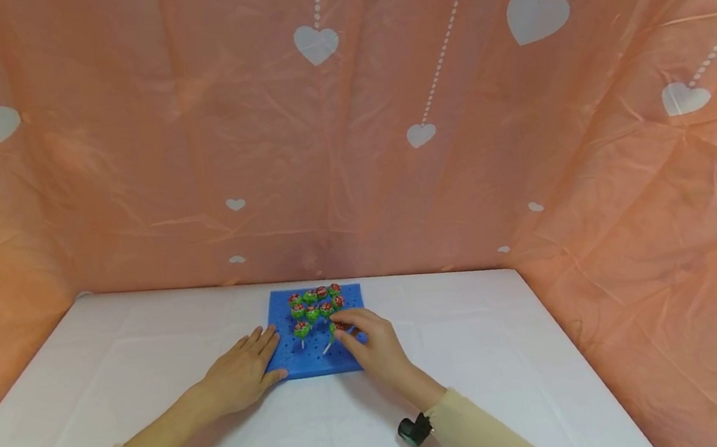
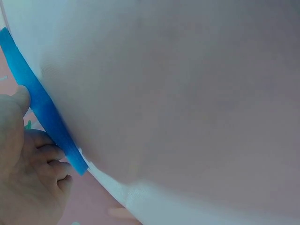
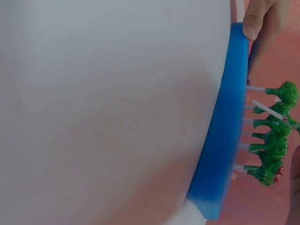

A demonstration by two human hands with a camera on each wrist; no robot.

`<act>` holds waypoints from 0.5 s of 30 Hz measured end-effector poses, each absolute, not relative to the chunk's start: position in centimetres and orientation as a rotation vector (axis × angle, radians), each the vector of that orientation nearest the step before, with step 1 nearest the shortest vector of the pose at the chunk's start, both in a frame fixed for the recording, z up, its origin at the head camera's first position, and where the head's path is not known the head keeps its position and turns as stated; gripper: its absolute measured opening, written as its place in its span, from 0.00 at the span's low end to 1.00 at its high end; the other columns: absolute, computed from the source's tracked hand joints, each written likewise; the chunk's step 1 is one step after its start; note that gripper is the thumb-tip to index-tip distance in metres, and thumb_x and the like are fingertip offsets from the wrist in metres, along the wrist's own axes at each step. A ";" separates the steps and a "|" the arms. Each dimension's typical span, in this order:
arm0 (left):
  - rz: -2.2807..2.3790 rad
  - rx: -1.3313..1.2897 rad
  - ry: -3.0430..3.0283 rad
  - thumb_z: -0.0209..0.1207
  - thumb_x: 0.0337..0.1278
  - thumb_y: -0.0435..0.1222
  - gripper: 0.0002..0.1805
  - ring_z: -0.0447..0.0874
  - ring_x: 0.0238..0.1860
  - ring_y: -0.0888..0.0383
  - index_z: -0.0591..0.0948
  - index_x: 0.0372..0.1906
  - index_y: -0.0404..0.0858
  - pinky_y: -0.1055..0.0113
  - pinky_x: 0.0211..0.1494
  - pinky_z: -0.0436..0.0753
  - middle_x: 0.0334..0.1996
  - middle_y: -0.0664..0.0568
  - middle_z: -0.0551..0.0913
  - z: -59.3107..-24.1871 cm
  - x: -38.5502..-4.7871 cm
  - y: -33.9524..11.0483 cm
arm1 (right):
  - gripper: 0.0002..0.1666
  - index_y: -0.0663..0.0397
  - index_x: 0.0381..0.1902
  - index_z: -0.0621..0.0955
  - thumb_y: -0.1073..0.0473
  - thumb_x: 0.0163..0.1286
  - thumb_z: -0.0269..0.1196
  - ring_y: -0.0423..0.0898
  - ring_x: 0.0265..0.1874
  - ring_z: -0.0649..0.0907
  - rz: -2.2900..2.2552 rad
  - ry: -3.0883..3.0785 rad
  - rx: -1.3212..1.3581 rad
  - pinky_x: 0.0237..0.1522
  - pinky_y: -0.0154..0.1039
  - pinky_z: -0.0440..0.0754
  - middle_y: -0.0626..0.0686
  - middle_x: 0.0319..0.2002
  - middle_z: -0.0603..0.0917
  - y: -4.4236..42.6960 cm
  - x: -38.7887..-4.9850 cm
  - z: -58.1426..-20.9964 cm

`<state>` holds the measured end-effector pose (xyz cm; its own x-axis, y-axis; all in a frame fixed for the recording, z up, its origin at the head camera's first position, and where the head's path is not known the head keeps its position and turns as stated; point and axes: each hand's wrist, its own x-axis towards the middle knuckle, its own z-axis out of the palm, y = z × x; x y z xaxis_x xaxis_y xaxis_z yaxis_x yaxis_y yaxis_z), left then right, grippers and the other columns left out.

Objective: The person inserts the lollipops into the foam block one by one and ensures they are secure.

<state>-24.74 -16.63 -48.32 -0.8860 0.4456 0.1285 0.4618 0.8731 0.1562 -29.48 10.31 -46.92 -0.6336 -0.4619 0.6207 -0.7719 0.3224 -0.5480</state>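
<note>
A blue board (image 1: pixel 316 365) with rows of small holes lies on the table. Lollipops in green and red wrappers (image 1: pixel 312 313) stand upright in it, sticks down, mostly toward the far side. My left hand (image 1: pixel 242 371) rests against the board's left edge, fingers straight and thumb at the near corner. Above the right part of the board, my right hand (image 1: pixel 378 345) pinches one lollipop (image 1: pixel 335 330) by its head between thumb and fingers. In the right wrist view that lollipop's white stick (image 3: pixel 268 109) is tilted, its tip just off the board.
White cloth covers the table (image 1: pixel 472 359) around the board. Behind and at both sides hangs an orange curtain (image 1: pixel 265 130) with white hearts. Each wrist carries a small black camera (image 1: pixel 415 430).
</note>
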 end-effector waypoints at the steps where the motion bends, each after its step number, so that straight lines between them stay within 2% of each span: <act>1: -0.280 -0.716 -2.958 0.57 0.76 0.49 0.37 0.62 0.75 0.29 0.70 0.70 0.21 0.38 0.75 0.66 0.73 0.26 0.66 -48.3 -24.7 -16.6 | 0.16 0.66 0.55 0.85 0.68 0.71 0.68 0.51 0.43 0.87 1.220 -2.243 1.095 0.43 0.37 0.88 0.59 0.51 0.87 10.2 -29.6 -46.9; 15: -0.292 -0.717 -2.963 0.57 0.76 0.48 0.36 0.62 0.75 0.28 0.70 0.70 0.20 0.38 0.75 0.66 0.73 0.26 0.66 -47.8 -24.5 -16.6 | 0.18 0.62 0.59 0.85 0.65 0.74 0.66 0.50 0.47 0.86 1.237 -2.303 1.034 0.45 0.39 0.87 0.57 0.55 0.86 8.6 -30.3 -46.8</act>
<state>-24.52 -16.63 -47.80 -0.8874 0.4448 0.1212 0.4599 0.8724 0.1657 -30.34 8.61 -46.84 -0.6827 -0.4439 0.5805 -0.7290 0.3598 -0.5823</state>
